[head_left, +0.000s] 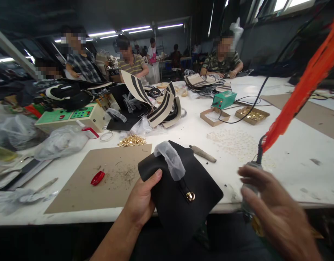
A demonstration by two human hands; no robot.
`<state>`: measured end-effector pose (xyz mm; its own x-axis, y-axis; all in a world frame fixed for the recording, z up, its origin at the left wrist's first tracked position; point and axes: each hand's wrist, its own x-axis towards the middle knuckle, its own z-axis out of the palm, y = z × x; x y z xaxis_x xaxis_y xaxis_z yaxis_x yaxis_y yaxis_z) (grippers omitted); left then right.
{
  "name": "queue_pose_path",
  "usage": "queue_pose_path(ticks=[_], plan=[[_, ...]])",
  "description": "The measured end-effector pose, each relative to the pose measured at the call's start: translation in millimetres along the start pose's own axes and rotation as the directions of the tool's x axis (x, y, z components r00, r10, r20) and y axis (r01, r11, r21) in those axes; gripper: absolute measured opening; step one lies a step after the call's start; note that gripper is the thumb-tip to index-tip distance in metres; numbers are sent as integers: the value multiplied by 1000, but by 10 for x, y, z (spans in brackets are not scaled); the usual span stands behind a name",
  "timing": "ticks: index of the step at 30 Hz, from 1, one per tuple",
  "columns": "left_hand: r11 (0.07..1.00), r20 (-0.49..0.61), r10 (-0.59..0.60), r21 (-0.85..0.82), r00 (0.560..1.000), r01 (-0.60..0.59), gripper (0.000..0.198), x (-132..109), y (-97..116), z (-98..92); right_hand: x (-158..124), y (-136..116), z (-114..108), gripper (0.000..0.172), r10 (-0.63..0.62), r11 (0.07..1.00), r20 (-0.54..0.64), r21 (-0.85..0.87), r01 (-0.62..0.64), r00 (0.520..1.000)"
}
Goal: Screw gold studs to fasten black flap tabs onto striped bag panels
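My left hand (141, 201) grips a small black leather bag (180, 188) at its left edge, thumb on top, holding it over the table's near edge. The bag has a gold stud on a strap and a clear plastic wrap (171, 159) over its top. My right hand (276, 214) is wrapped round a grey hand tool (250, 174) that hangs from a black cord bound with orange tape (305, 83). The tool sits right of the bag, apart from it.
A brown cardboard mat (101, 181) with a red lighter (97, 178) lies to the left. Gold hardware (132, 141), striped bag panels (158, 105), a green control box (71, 116), small boxes (214, 116) and plastic bags cover the white table (292, 152). Several people sit at the far side.
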<state>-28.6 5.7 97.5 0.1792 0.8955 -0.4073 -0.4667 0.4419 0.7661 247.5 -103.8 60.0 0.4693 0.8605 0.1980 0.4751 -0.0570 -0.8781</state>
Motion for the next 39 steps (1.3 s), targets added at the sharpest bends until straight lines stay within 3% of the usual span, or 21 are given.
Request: queue_pose_path(ticks=[2,4,8,11,14,16,17,19,22,25,29,34,36,39], plan=[[1000,9,-12,-17,1000,13,46,-20,-37,5,35,-117,243,56,68,986,202,137,-97,977],[999,5,-25,-32,1000,25,43,-40,-67,-7,55,-212,441,63,102,962,324,207,-176,940],[987,-16,-89,-138,996,86,40,-121,-164,-43,37,-362,607,59,139,901,460,308,-305,877],[967,0,-113,-229,994,110,48,-220,-297,-40,17,-383,645,53,145,899,474,304,-316,868],[968,7,-122,-219,993,120,55,-305,-427,-9,3,-301,681,51,74,968,361,200,-154,930],[975,-6,-114,-192,993,111,58,-337,-483,14,-12,-236,682,54,-72,992,154,109,56,985],[979,-13,-103,-178,995,99,58,-346,-503,22,-22,-215,671,52,-180,983,46,55,177,983],[989,-18,-62,-139,998,59,59,-359,-534,28,-45,-206,634,39,-400,917,-36,-30,399,916],[999,-9,34,-15,999,-34,57,-378,-579,9,-75,-251,588,18,-527,848,164,29,530,834],[966,-17,168,202,986,-161,55,-408,-619,-26,-98,-291,579,10,-460,886,305,96,454,834],[854,-8,301,448,953,-266,53,-459,-625,-38,-105,-324,550,15,-305,952,433,132,275,848],[773,-6,322,579,947,-259,51,-520,-595,3,-34,-404,452,20,-90,995,637,93,40,765],[744,14,349,605,937,-285,50,-546,-596,26,6,-419,415,21,-93,995,678,89,44,730],[716,26,394,618,919,-325,51,-580,-611,65,52,-416,375,30,-154,986,709,70,149,688]])
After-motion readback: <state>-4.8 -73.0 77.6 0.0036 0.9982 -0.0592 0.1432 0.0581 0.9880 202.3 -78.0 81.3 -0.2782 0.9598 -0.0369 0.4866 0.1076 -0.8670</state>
